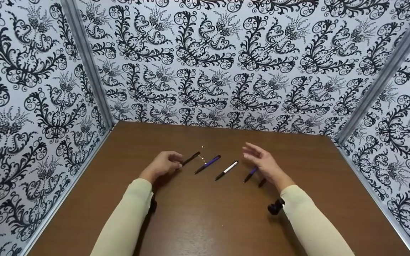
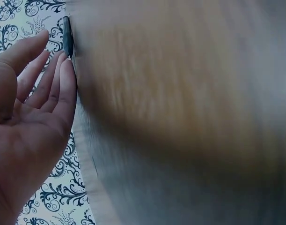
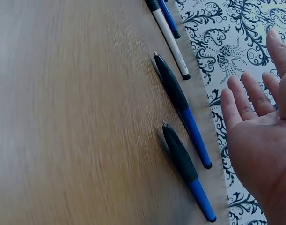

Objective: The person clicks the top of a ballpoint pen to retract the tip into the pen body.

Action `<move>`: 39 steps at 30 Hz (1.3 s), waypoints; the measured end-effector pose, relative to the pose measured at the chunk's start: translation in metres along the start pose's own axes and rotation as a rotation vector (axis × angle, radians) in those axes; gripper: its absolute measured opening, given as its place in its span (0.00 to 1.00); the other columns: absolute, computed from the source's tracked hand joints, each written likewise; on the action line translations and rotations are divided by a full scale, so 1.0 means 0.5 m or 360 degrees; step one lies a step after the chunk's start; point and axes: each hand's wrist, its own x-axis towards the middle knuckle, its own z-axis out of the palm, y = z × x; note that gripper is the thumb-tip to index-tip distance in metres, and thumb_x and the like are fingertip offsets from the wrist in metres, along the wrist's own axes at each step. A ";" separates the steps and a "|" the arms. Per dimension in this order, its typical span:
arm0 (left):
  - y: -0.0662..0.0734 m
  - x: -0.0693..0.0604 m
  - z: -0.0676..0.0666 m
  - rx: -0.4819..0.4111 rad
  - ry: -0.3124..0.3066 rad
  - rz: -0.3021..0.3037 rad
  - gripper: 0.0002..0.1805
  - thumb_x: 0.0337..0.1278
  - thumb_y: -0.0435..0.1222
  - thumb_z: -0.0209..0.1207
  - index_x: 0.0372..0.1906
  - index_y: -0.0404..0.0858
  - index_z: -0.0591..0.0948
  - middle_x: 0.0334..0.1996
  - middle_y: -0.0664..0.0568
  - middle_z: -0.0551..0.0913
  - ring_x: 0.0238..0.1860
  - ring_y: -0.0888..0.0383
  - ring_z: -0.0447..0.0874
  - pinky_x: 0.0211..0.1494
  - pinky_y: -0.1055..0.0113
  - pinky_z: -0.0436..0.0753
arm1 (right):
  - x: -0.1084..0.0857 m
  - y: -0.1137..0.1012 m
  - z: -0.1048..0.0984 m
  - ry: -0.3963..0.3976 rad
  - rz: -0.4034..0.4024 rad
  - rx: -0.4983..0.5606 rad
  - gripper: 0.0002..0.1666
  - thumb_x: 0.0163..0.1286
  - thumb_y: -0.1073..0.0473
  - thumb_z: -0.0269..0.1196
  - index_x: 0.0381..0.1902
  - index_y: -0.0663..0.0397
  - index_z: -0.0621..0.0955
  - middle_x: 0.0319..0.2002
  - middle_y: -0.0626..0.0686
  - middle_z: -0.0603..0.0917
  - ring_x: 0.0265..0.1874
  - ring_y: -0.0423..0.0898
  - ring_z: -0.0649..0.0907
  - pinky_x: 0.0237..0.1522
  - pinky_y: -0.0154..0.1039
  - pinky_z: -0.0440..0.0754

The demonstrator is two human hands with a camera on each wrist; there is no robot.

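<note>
My left hand (image 1: 164,164) is beside the lower end of a black pen (image 1: 192,157), its thumb apart from the other fingers. In the left wrist view the pen (image 2: 67,36) shows just past the fingertips of that hand (image 2: 37,110); whether they touch is unclear. Rightward lie a blue pen (image 1: 208,164), a white pen (image 1: 227,170) and another blue pen (image 1: 250,174). My right hand (image 1: 264,164), fingers spread and holding nothing, partly covers a last pen (image 1: 262,182). The right wrist view shows this hand (image 3: 262,126) beside two blue pens (image 3: 193,136) (image 3: 189,173).
The pens lie slanted in a row on a brown wooden table (image 1: 198,213). Patterned black-and-white walls (image 1: 219,64) stand behind it and at both sides, with grey posts (image 1: 87,60) at the corners. A black wrist device (image 1: 275,207) is at the right sleeve.
</note>
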 end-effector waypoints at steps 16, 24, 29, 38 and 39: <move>0.004 0.017 0.013 0.0181 0.0033 -0.0047 0.22 0.68 0.24 0.69 0.65 0.26 0.84 0.57 0.35 0.88 0.45 0.51 0.85 0.47 0.57 0.86 | 0.012 0.010 0.030 -0.0034 0.0049 -0.0073 0.37 0.82 0.63 0.67 0.83 0.57 0.71 0.79 0.69 0.72 0.77 0.59 0.76 0.70 0.37 0.78; 0.004 0.024 0.015 0.0181 0.0018 -0.0050 0.21 0.68 0.23 0.70 0.63 0.25 0.84 0.55 0.34 0.88 0.41 0.52 0.86 0.43 0.59 0.86 | 0.020 0.012 0.051 -0.0064 0.0038 -0.0039 0.38 0.82 0.62 0.68 0.84 0.59 0.70 0.79 0.71 0.71 0.77 0.61 0.75 0.70 0.37 0.79; 0.005 0.027 0.016 0.0262 0.0027 -0.0028 0.19 0.67 0.26 0.72 0.61 0.28 0.87 0.54 0.37 0.89 0.48 0.50 0.87 0.49 0.59 0.87 | 0.024 0.010 0.068 -0.0087 0.0024 -0.0008 0.37 0.82 0.65 0.67 0.83 0.61 0.70 0.78 0.71 0.72 0.78 0.64 0.74 0.69 0.38 0.80; 0.001 0.033 0.016 0.0321 0.0043 0.0002 0.19 0.64 0.26 0.73 0.59 0.28 0.88 0.52 0.38 0.90 0.51 0.47 0.89 0.53 0.57 0.88 | 0.032 0.004 0.095 -0.0116 0.0020 -0.0006 0.37 0.81 0.65 0.68 0.83 0.63 0.70 0.78 0.71 0.73 0.77 0.62 0.75 0.69 0.38 0.80; 0.002 0.033 0.017 0.0327 0.0045 0.0007 0.19 0.64 0.26 0.73 0.58 0.28 0.88 0.51 0.38 0.90 0.51 0.48 0.89 0.53 0.57 0.88 | 0.033 0.002 0.098 -0.0116 0.0018 -0.0012 0.37 0.81 0.65 0.68 0.83 0.63 0.70 0.78 0.71 0.73 0.77 0.63 0.75 0.69 0.38 0.80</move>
